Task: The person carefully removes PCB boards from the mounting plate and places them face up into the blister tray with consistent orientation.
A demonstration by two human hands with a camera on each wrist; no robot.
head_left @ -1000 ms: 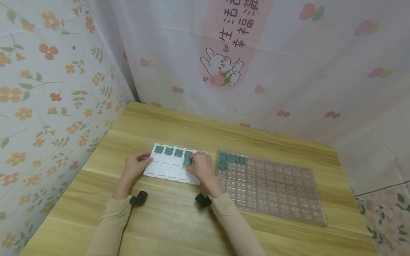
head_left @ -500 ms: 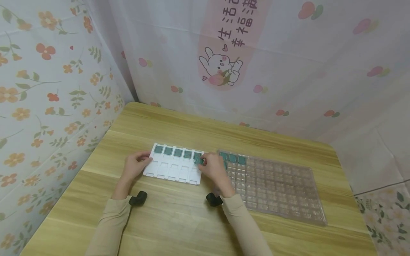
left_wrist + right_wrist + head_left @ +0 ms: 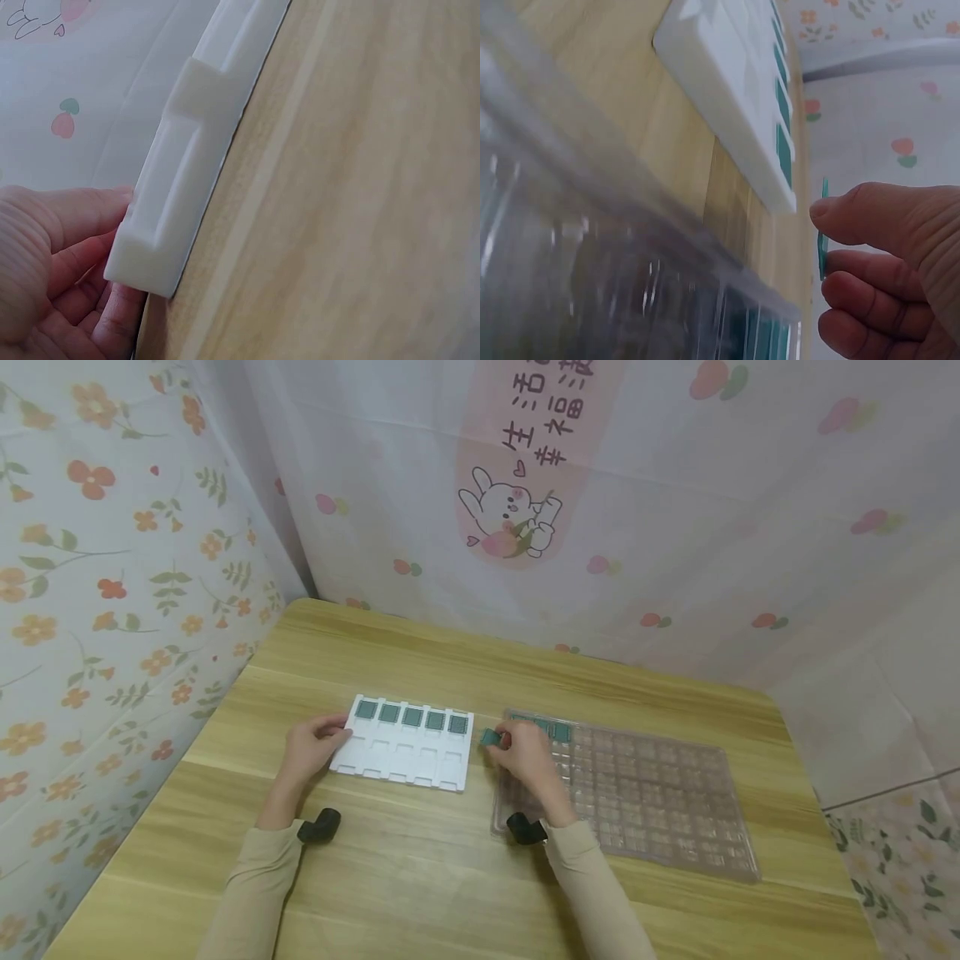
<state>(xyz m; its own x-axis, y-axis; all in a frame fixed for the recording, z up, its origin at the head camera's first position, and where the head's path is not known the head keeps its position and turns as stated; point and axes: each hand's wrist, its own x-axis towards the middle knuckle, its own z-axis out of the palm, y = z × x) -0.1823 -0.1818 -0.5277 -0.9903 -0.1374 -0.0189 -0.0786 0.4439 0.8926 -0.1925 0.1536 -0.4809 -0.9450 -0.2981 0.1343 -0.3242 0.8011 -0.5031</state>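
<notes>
Pinching a green chip, my right hand hangs just right of the white tray my left hand grips.

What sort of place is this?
Probably an indoor hand-sorting workstation: printed cloths hang behind and beside a wooden table, which holds a white tray and a clear compartmented tray, both with small green squares.

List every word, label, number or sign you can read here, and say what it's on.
"生活": pink patch on the white curtain; next character cut off above.
"幸福": same patch; next character also cut off.
Green chips: any markings too small to read.
White tray, clear tray: no readable text.
</notes>
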